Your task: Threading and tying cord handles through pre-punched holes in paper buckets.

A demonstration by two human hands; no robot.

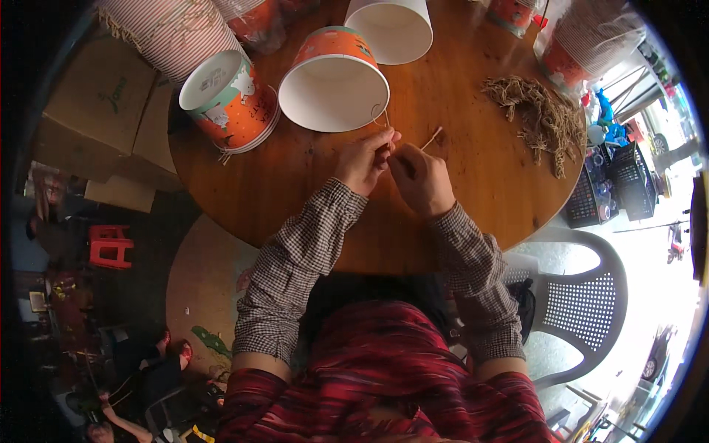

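Observation:
My left hand (367,161) and my right hand (422,179) are close together over the wooden table, both with fingers pinched. Between them they grip a thin beige cord (433,137), whose end sticks out past my right hand. From my left fingertips the cord runs up to the rim of an orange paper bucket (332,92), which lies tilted with its white inside facing me. Whether the cord is knotted is hidden by my fingers. Left of this bucket, another orange bucket (247,111) with cartoon figures stands upside down, cord ends hanging at its rim.
A heap of loose beige cords (538,122) lies at the right of the round table (480,199). A white bucket (391,33) and a tall bucket stack (173,37) stand behind; a bagged stack (591,44) is far right. Beside the table are cardboard boxes (96,111) and a grey chair (583,306).

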